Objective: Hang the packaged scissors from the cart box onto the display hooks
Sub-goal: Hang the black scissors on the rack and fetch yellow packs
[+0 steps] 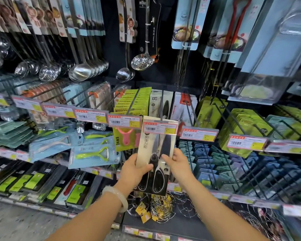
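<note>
While gripped both hands: scissors pkg [155,153], maybe hooked.

The packaged scissors [155,153] stand upright, black-handled with steel blades on a pale card. Their top edge sits behind the price tag [159,128] of a display hook [162,103].

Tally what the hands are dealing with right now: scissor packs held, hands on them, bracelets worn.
Scissors pack held: 1
Hands on it, left hand and right hand: 2
Bracelet on left wrist: 1
Total: 4
</note>
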Tool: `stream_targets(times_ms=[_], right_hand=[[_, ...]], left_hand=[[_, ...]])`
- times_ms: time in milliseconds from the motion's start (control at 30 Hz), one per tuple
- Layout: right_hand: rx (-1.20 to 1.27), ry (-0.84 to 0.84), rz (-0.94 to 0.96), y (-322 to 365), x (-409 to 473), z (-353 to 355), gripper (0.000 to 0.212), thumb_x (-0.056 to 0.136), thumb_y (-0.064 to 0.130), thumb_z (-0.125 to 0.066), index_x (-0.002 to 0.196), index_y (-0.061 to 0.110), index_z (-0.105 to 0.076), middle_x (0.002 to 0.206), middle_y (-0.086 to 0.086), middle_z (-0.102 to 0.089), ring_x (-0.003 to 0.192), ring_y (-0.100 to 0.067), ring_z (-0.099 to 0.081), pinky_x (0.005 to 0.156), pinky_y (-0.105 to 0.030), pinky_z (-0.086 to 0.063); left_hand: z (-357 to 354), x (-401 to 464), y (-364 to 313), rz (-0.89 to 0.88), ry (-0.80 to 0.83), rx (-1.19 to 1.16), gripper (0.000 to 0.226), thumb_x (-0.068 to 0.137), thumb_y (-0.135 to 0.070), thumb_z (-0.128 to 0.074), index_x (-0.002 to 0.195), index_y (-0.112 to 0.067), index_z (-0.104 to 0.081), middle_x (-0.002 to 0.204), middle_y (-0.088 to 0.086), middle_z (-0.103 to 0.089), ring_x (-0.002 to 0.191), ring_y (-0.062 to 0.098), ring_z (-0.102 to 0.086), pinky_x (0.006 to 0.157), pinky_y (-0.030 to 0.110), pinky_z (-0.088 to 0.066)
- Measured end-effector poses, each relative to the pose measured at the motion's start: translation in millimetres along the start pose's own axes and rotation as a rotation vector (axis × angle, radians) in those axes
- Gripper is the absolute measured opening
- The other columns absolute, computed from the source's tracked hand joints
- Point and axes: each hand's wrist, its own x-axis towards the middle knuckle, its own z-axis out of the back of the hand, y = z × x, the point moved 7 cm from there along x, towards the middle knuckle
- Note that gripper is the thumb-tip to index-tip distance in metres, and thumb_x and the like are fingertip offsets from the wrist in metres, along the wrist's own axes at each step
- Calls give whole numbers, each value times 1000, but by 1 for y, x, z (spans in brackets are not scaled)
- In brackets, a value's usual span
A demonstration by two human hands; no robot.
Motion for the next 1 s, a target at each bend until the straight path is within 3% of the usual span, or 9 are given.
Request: stream_targets(times_ms=[200, 267, 400, 467, 533, 600, 767, 867, 1000], right_hand=[[-83, 35, -30, -6, 1, -1, 11, 91, 12, -57, 102, 9, -55, 95, -8, -67, 85, -25, -63, 78, -37, -51], [-90, 11, -37, -7, 4, 0, 12, 91, 14, -57, 102, 9, -56, 93, -9, -67, 86, -30, -62, 75, -35, -51], [-151, -12, -86, -10, 12, -4, 25, 91, 16, -58, 114, 7, -53, 88, -1, -63, 78, -16, -58, 70, -32, -50], [-189, 7, -131, -14, 14, -6, 45, 90, 17, -59, 130, 8, -42, 106, -4, -60, 90, -14, -57, 77, -26, -49], [-281, 0, -173, -22, 14, -1, 62, 90, 22, -59, 142, 13, -26, 135, -9, -48, 117, -22, -51, 96, -33, -43], [-410, 15, -213, -33, 11, 6, 65, 91, 24, -58, 144, 13, -23, 143, -11, -41, 128, -28, -45, 100, -34, -39], [-761, 131, -262, -54, -4, 26, 65, 89, 32, -60, 141, 10, -28, 136, -16, -44, 125, -32, -45, 102, -36, -41], [-910, 117, -187, -53, -16, 51, 64, 89, 28, -59, 142, 10, -27, 139, -16, -42, 129, -32, -39, 105, -37, -36], [-1068, 57, -106, -53, -47, 113, 63, 88, 26, -59, 140, 9, -28, 144, -13, -33, 135, -31, -29, 109, -39, -30]], left_hand=[[-4, -1, 8, 3, 1, 23, 42, 81, -20, -72, 120, -13, -57, 91, -7, -63, 84, 10, -60, 66, 16, -45], [-4, 1, 9, 13, -1, 22, 44, 81, -21, -72, 122, -12, -57, 97, -2, -65, 90, 16, -61, 75, 24, -49], [-4, 11, 13, 50, -2, 72, 56, 79, -26, -74, 129, -15, -52, 114, 4, -66, 104, 22, -62, 92, 39, -50], [-7, 15, 19, 79, 26, 105, 70, 76, -26, -76, 136, -15, -42, 125, 6, -62, 113, 22, -59, 97, 40, -48], [-8, 17, 27, 121, 35, 121, 91, 76, -24, -77, 148, -10, -24, 141, 10, -48, 129, 26, -48, 107, 41, -41], [-10, 16, 30, 133, 31, 253, 94, 79, -25, -74, 150, -8, -15, 147, 14, -37, 135, 29, -38, 109, 38, -36], [-45, 1, 4, 22, 134, 864, 88, 84, -39, -64, 150, -14, -12, 155, 12, -21, 143, 29, -21, 116, 38, -25], [-84, -11, -21, -108, 161, 1004, 86, 86, -39, -62, 151, -17, -9, 159, 9, -8, 147, 28, -6, 120, 42, -14], [-154, -41, -59, -276, 254, 1093, 90, 86, -40, -62, 151, -17, -5, 159, 12, -5, 147, 30, 0, 119, 47, -9]])
